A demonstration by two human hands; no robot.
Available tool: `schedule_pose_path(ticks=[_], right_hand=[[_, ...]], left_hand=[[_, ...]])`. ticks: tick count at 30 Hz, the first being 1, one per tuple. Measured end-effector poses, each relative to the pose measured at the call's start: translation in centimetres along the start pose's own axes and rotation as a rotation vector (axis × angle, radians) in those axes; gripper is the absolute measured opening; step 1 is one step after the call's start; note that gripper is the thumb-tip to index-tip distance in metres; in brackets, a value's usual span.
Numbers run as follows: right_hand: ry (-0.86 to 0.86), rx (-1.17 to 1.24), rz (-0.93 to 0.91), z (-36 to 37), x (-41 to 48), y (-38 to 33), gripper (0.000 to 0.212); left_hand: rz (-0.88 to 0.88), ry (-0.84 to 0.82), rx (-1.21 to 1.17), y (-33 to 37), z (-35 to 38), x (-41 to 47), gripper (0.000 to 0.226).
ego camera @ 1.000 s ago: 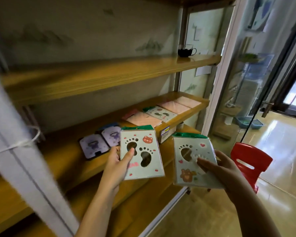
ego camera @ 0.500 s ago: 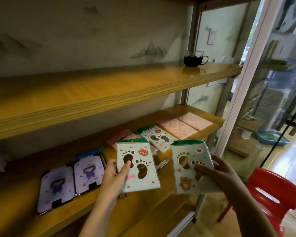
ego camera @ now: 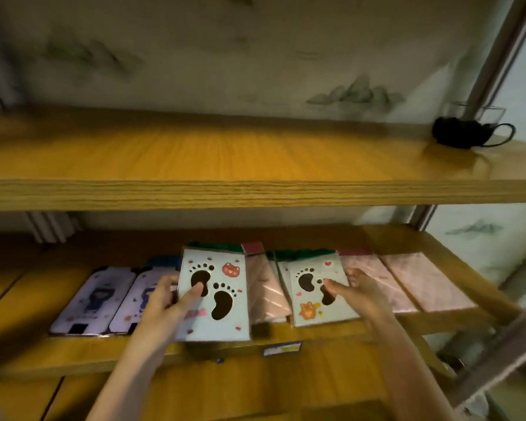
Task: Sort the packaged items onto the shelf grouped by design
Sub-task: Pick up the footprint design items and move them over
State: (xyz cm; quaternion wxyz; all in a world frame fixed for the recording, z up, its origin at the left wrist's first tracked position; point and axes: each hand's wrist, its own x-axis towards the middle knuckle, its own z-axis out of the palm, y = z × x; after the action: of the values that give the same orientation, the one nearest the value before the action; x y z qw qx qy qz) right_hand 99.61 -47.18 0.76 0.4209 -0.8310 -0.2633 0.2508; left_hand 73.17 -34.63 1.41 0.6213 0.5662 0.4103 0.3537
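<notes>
My left hand (ego camera: 161, 305) grips a white footprint-design pack (ego camera: 214, 294) with a green top, held over the front of the middle shelf (ego camera: 73, 357). My right hand (ego camera: 357, 291) grips a second footprint pack (ego camera: 316, 288), which lies over another footprint pack on that shelf. Two purple character-design packs (ego camera: 96, 300) lie on the shelf at the left. Pink quilted packs (ego camera: 404, 281) lie at the right, and one more pink pack (ego camera: 264, 287) sits between my two held packs.
The upper shelf (ego camera: 225, 165) carries only a dark glass cup (ego camera: 465, 132) at its far right. A metal upright (ego camera: 495, 53) frames the shelf on the right. A price label (ego camera: 281, 349) sticks to the middle shelf's front edge.
The view has swung left to face the shelf squarely. Both hands have carried their footprint packs forward from in front of the shelf to over the middle shelf; the right pack now rests there.
</notes>
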Motion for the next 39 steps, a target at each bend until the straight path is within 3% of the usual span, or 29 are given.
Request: schedule_pose_path(ticks=[4,8,12,14,22,26,29,34,39], right_hand=[[0.032,-0.317,-0.036,0.1,2.3,0.5,0.053],[0.182,-0.506,-0.191,1.2,0.6,-1.8,0.067],[-0.162,-0.593,-0.221,6.5,-2.4,-4.6,0.106],[-0.236,-0.678,-0.217,9.1,-3.2,-5.2,0.121],[-0.167,-0.808,-0.175,11.4,-3.3,-6.0,0.123],[-0.143,-0.734,-0.149,11.2,-2.9,-6.3,0.13],[-0.121,-0.581,-0.159,10.5,-2.2,-6.3,0.108],[-0.094,-0.295,-0.244,6.6,-1.6,-5.5,0.036],[0.035,0.0,-0.192,-0.3,-1.1,-2.9,0.013]], left_hand=[[0.016,0.108,-0.033,0.0,0.1,-0.3,0.028],[0.021,0.206,0.002,-0.3,-0.1,-0.6,0.023],[0.017,0.24,0.009,-0.1,-0.2,-0.9,0.019],[0.008,0.253,0.006,0.1,-0.3,-1.0,0.012],[-0.003,0.268,0.011,0.2,-2.0,-1.5,0.018],[-0.007,0.249,0.036,0.0,-3.1,-1.5,0.028],[-0.006,0.237,0.045,-0.1,-3.5,-1.2,0.028],[0.002,0.165,0.063,-0.4,-1.9,0.0,0.022],[-0.005,0.06,0.114,-1.3,2.4,1.9,0.027]])
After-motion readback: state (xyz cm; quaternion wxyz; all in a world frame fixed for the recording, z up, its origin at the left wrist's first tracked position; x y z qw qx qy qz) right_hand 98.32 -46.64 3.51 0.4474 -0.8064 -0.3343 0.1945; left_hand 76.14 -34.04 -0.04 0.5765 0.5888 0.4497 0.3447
